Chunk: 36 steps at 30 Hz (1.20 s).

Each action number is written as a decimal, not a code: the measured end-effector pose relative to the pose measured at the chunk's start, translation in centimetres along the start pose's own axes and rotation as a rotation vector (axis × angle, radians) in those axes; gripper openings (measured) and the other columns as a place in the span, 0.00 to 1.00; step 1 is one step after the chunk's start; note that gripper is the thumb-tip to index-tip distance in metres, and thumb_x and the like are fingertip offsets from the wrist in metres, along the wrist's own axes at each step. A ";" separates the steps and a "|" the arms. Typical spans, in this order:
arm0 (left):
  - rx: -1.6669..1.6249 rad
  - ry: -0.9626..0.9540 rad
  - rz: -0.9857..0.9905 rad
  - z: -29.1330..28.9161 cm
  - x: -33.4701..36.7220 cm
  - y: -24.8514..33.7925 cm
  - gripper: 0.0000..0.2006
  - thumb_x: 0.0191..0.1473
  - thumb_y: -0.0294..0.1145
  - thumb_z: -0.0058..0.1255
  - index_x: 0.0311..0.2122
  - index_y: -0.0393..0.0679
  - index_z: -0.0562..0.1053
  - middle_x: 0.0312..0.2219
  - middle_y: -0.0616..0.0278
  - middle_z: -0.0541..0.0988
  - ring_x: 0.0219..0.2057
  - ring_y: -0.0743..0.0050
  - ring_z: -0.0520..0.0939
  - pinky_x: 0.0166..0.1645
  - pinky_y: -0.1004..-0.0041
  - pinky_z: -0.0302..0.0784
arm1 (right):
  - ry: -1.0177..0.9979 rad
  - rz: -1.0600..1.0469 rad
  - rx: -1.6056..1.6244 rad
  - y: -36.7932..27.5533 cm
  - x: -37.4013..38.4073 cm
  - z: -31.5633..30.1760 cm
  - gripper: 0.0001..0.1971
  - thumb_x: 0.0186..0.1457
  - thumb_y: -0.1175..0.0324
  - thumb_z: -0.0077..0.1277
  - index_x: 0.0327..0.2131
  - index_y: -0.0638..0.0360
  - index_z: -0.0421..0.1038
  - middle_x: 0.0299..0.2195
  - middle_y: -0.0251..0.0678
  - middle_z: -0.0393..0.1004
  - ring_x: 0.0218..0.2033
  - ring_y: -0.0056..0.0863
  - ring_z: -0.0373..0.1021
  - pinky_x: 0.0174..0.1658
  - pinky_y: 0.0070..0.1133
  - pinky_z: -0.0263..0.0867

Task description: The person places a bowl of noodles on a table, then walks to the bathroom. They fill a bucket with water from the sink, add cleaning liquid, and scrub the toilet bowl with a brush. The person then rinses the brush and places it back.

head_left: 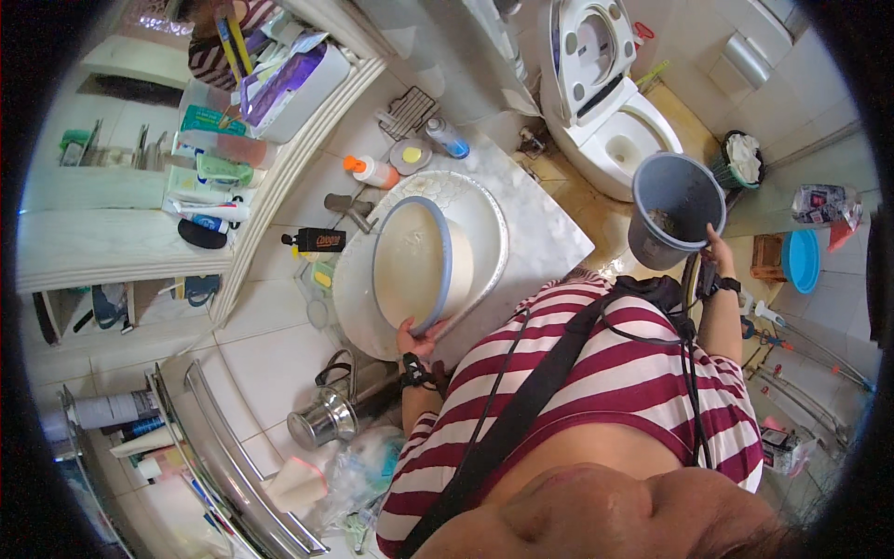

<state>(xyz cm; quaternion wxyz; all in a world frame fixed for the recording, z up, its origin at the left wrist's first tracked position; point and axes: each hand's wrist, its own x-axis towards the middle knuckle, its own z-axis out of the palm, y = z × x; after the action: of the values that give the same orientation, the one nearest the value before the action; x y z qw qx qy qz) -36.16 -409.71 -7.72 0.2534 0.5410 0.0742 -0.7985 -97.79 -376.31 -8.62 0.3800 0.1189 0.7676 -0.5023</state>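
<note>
Plainly, left grip point(418, 341) holds basin point(459, 272) by rim; right grip point(717, 251), bucket point(651, 237).

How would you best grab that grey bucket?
Grip the grey bucket by its rim, probably from the near right, where the right hand is. Its mouth faces up toward the camera, exposing the edge there, while the toilet lies across on the opposite side.

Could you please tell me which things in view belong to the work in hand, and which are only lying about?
In the work:
- cream basin, left hand on its rim
- grey bucket, right hand on its rim
- sink, probably, under the basin

Lying about:
- orange-capped bottle
- metal pot
- bright blue basin
</note>
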 end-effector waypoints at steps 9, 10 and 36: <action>0.125 0.126 0.251 2.3 -2.6 -1.3 0.04 0.34 0.19 0.41 0.22 0.38 0.64 0.21 0.57 0.70 0.24 0.61 0.74 0.22 0.76 0.70 | 0.036 -0.085 0.202 -1.3 -0.9 3.4 0.15 0.41 0.53 0.50 0.17 0.52 0.62 0.10 0.24 0.57 0.08 0.14 0.50 0.11 0.14 0.41; 0.125 -0.096 0.247 1.5 -3.6 -0.5 0.05 0.33 0.19 0.41 0.21 0.38 0.63 0.21 0.59 0.69 0.23 0.65 0.73 0.24 0.74 0.71 | 0.040 -0.080 0.189 -1.8 -1.4 3.9 0.15 0.40 0.53 0.51 0.17 0.52 0.62 0.11 0.24 0.57 0.09 0.13 0.50 0.11 0.13 0.41; 1.802 -0.212 0.797 46.0 2.8 -17.8 0.13 0.33 0.26 0.43 0.30 0.34 0.68 0.20 0.57 0.72 0.18 0.68 0.73 0.18 0.74 0.66 | 0.065 -0.043 0.306 -0.5 6.0 4.7 0.09 0.42 0.71 0.49 0.30 0.60 0.63 0.21 0.32 0.67 0.18 0.23 0.64 0.15 0.21 0.63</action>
<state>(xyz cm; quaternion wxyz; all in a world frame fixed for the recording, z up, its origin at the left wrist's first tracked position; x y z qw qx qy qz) -83.64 -413.37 5.54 0.0024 0.4425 -0.7714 -0.4572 -99.96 -381.74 -13.47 0.3214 0.1751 0.6963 -0.6174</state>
